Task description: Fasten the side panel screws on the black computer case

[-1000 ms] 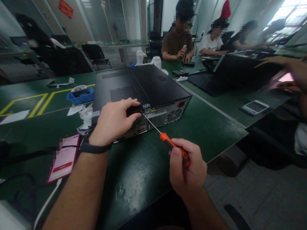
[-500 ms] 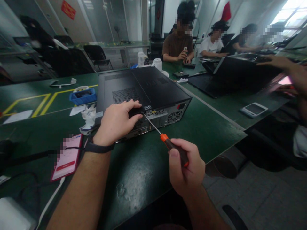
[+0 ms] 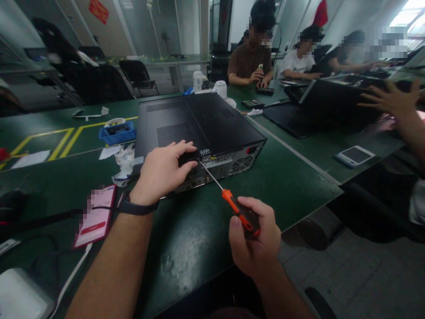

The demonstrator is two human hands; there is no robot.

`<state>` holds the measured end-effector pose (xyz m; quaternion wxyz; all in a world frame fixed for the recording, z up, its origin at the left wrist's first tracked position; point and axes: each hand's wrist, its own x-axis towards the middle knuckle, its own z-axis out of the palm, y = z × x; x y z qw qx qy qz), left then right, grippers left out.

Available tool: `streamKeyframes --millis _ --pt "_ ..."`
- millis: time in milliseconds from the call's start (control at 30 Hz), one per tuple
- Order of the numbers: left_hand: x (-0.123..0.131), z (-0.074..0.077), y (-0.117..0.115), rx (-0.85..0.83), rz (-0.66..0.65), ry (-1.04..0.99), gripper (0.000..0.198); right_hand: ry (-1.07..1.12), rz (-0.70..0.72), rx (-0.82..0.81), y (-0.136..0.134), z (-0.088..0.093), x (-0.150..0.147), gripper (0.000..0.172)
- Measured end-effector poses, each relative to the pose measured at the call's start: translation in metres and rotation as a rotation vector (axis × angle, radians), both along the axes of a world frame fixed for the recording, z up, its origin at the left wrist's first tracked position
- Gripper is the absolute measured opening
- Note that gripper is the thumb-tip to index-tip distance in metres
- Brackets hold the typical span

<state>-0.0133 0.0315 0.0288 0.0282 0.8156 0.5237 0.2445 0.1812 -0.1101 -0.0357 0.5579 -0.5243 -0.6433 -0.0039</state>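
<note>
Screwdriver (image 3: 237, 208) tip at the back edge of a black desktop computer case (image 3: 215, 117)

From the head view, I can see the case lying flat on the green surface (image 3: 186, 248), in the middle of the frame, its back panel with the fan grille turned toward the near side. The right hand (image 3: 255, 235), lower right of centre, has its fingers wrapped around the orange-and-dark handle, and the thin shaft slants up and left to the rear edge. The left hand (image 3: 166, 173) rests over that edge just left of the tip, thumb held apart from the other fingers; I can't tell whether they pinch anything. A dark wristband (image 3: 137, 207) circles that wrist.

Left of the case sit a blue bin (image 3: 117, 135) and crumpled white paper (image 3: 124, 161); a pink-screened phone (image 3: 96, 219) lies nearer, lower left. At right there's a white phone (image 3: 356, 155), and above it a co-worker's hand (image 3: 393, 99) with fingers spread. Another person in a brown shirt (image 3: 245, 64) sits upper right of centre.
</note>
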Motion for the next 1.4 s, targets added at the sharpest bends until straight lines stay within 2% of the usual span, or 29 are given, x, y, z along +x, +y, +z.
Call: streamKeyframes --millis 233,467,667,933,1133,1233,1400 --pt "0.000 -0.001 -0.001 -0.012 -0.003 -0.004 0.037 -0.054 0.020 0.039 0.001 -0.001 0.002 0.030" --pt "0.000 -0.002 -0.001 -0.021 -0.026 -0.014 0.035 -0.069 0.046 -0.033 -0.003 -0.010 0.009 0.032" --pt "0.001 -0.001 -0.003 -0.009 -0.051 -0.037 0.033 -0.059 0.223 -0.056 -0.001 -0.009 0.018 0.040" --pt "0.003 -0.003 -0.007 0.014 -0.022 -0.069 0.030 -0.134 0.263 0.008 0.010 -0.011 0.031 0.043" --pt "0.005 -0.002 -0.011 0.020 -0.012 -0.037 0.030 -0.143 0.381 0.007 0.012 0.001 0.032 0.046" --pt "0.004 -0.003 -0.011 0.035 -0.016 -0.032 0.030 -0.157 0.386 -0.027 0.008 0.005 0.031 0.050" --pt "0.003 -0.004 -0.009 0.041 -0.030 -0.011 0.031 -0.140 0.342 -0.031 0.002 0.000 0.023 0.053"
